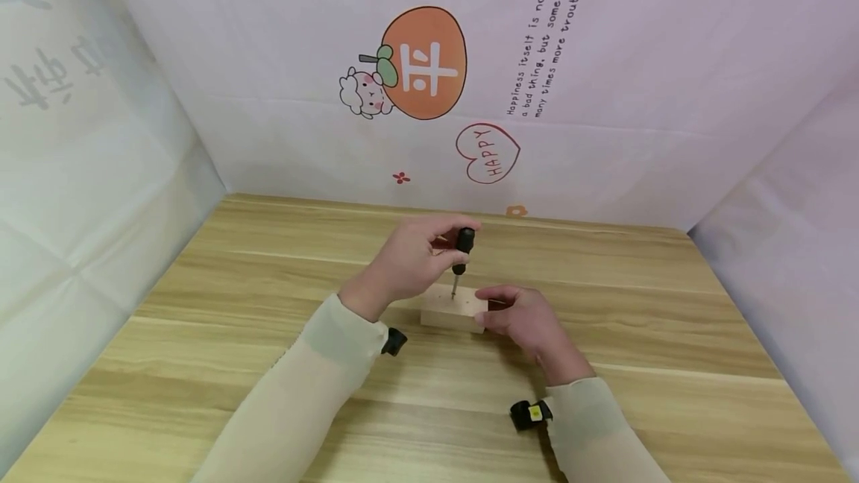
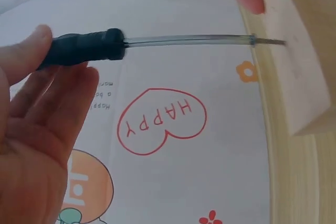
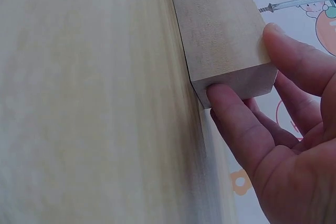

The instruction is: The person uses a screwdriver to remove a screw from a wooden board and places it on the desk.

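My left hand [image 1: 406, 258] grips the black handle of a screwdriver [image 1: 464, 241] between thumb and fingers. The screwdriver stands nearly upright, its pale metal shaft pointing down. At its tip a small screw [image 2: 270, 41] stands in the upper face of a light wooden block [image 1: 451, 317], part of its thread showing above the wood. My right hand [image 1: 526, 319] holds the block's right end. In the right wrist view, its thumb and fingers [image 3: 239, 121] lie against the end and edge of the block. A small mark or hole shows on the top face, right of the screw.
The block rests on a wood-grain table [image 1: 637, 304], toward its back edge. Behind it rises a white printed cloth [image 1: 302, 140] with an orange fruit, a sheep and a heart. Pale cloth walls stand at both sides. Black wrist cameras [image 1: 530, 414] sit by the cuffs.
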A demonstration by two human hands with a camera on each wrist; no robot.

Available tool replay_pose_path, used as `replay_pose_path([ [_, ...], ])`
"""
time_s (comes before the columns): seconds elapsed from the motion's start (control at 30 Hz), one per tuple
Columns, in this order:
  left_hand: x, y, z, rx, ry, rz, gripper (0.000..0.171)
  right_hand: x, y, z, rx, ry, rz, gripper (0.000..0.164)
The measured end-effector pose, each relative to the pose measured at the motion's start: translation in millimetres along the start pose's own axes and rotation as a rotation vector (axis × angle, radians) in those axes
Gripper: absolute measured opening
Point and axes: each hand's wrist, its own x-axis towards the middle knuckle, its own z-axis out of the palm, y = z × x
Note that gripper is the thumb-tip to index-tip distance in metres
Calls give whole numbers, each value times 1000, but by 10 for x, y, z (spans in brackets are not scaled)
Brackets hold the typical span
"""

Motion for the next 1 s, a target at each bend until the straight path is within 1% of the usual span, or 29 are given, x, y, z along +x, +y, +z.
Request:
replay_pose_path([
  [0.1,14,-5,-24,-118,-58,-29,34,3,-3,-2,-10,-2,1,34],
  [0.17,25,-23,-31,-206,-81,-23,37,7,0,-1,-10,-1,0,33],
  [0.23,27,-44,-26,-247,-75,0,40,8,4,1,-5,-1,1,33],
  [0.3,25,-62,-8,-262,-44,15,42,9,8,6,2,-2,-2,33],
  [0.37,17,-66,13,-225,3,23,40,4,7,10,8,-7,-4,33],
  [0.47,9,-55,45,-150,72,-10,38,-3,5,10,8,-6,-8,33],
  [0.53,7,-49,57,-98,102,-10,39,-8,1,7,5,-2,-7,33],
  [0.6,3,-59,59,-62,105,13,43,-6,2,5,-3,3,-7,33],
  [0.67,-2,-85,46,-50,81,55,45,-3,-1,4,-11,2,-7,33],
  [0.7,-3,-98,34,-62,58,81,45,-1,-2,3,-12,1,-6,33],
  [0.77,-5,-132,7,-142,-6,104,43,5,-1,2,-18,0,-7,33],
  [0.87,-2,-159,-30,-305,-86,88,38,5,0,1,-23,-1,-7,33],
  [0.9,0,-160,-37,-350,-98,74,36,5,1,0,-20,-2,-6,33],
  [0.93,0,-152,-42,-378,-96,52,34,3,0,0,-20,-2,-6,33],
  [1.0,5,-130,-38,-400,-63,9,32,0,-3,-5,-19,-2,-6,34],
])
